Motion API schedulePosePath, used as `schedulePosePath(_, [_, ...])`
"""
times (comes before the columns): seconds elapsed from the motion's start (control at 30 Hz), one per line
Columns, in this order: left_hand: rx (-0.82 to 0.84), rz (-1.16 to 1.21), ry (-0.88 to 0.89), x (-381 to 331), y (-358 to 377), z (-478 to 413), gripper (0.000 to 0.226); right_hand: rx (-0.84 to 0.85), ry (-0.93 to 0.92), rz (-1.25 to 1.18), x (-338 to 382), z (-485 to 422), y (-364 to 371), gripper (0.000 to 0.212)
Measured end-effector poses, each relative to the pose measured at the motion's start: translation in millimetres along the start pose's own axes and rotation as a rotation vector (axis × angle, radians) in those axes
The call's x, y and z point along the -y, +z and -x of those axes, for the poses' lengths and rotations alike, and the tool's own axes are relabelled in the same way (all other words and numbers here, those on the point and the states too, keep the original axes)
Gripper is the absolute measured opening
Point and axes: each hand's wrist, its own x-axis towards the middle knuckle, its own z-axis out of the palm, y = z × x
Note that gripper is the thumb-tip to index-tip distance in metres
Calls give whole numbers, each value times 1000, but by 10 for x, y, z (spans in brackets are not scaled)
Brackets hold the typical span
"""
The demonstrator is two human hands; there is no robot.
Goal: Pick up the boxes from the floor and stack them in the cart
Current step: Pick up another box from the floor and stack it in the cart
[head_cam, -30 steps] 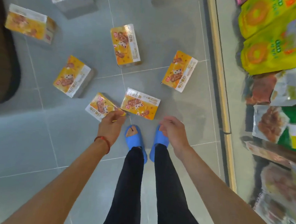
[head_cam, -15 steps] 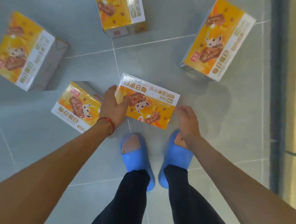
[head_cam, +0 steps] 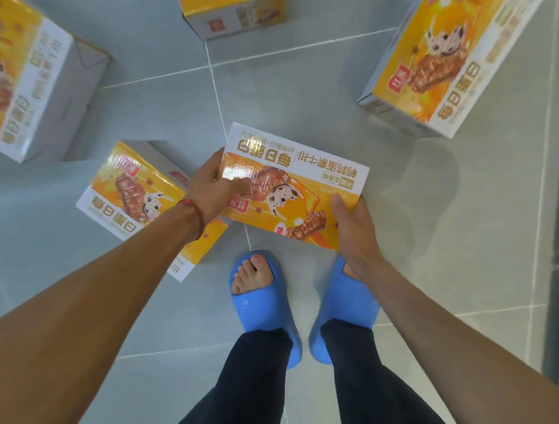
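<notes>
Now the person grips the orange snack box (head_cam: 293, 186) at both ends, the left hand (head_cam: 212, 190) with its thumb across the printed face and the right hand (head_cam: 353, 230) with its thumb over the near corner. The box is closed, its contents hidden, just ahead of the blue slippers (head_cam: 261, 306). A neighbouring box (head_cam: 133, 198) lies on the tiled floor (head_cam: 312, 98) beside it. Half a second ago the right hand only touched the box's end.
</notes>
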Motion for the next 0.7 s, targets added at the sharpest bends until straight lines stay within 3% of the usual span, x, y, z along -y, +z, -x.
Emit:
schedulePosePath(0.13, [8,105,-8,-127,-58,487,40,-31,-14,-3,375,423,-120,28])
schedulePosePath(0.27, [8,190,-31,-316,-148,1156,30,-11,-48,75,824,977,-290,43])
schedulePosePath(0.37, [-22,299,-98,-532,-258,1681,23,16,-64,128,1205,1447,-387,40])
schedulePosePath(0.57, [-136,503,-150,-880,-479,2799,53,52,-149,228,1839,2548,-425,44])
schedulePosePath(0.7, [-183,541,-112,-995,-655,3514,52,125,-200,276,2142,3156,-493,41])
